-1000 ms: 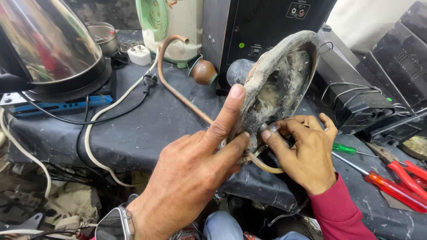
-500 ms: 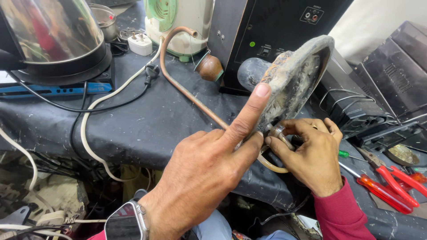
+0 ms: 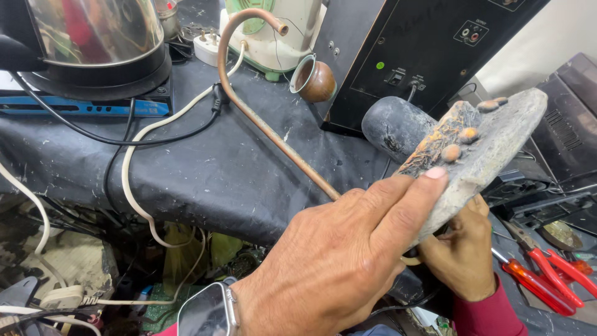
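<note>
My left hand (image 3: 336, 261) grips a grey, rusted metal plate (image 3: 491, 146) by its lower edge, thumb pressed along its crusted orange face. The plate is tilted edge-on toward me. A bent copper tube (image 3: 261, 121) runs from the plate up to a hooked open end near the back. My right hand (image 3: 463, 252) is under and behind the plate, fingers curled at its underside; what they touch is hidden. A smartwatch (image 3: 208, 311) sits on my left wrist.
A steel kettle (image 3: 93, 37) stands back left on a dark cloth-covered bench (image 3: 205, 168). A black speaker box (image 3: 423, 50), a small brown cup (image 3: 314, 81) and a green-white appliance (image 3: 277, 31) stand behind. Red-handled pliers (image 3: 541, 274) lie at the right. White and black cables (image 3: 134, 168) hang over the front edge.
The plate has turned from showing its hollow inner face to edge-on, and has moved right. My right hand has slipped from the plate's front rim to beneath it.
</note>
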